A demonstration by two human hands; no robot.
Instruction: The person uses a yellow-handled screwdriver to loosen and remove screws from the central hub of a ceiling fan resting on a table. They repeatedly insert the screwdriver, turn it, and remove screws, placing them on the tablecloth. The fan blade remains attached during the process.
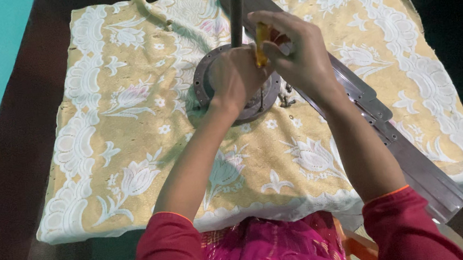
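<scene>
Head view. A tabletop covered with a yellow cloth [127, 130] bearing a white floral pattern carries the work. A round grey metal hub [205, 80], ringed with bolt holes on its flange, lies at the far centre of the cloth. A grey metal rod [236, 1] rises from the hub toward the far edge of the frame. A long flat metal blade [416, 167] runs from beside the hub diagonally to the near right corner, where its end overhangs the cloth.

The left hand [235, 76] rests on top of the hub, fingers clenched around the lower part of a yellow-handled tool [261, 45]. The right hand [298, 52] sits just right of it, fingers curled around the upper part of the same handle and over the inner end of the blade. The tool tip is hidden beneath the hands, so the point of contact cannot be told.

A few small dark fasteners [286, 101] lie loose on the cloth just near of the hub, touching neither hand.

Progress, as a judgement: only one blade lies against the hub, and the loose fasteners suggest that the joint between blade and hub is not finished. Whether the fastener under the tool is tight or slack cannot be told. The other flange holes in view appear unoccupied.

Both sleeves [170, 253] are dark red.
</scene>
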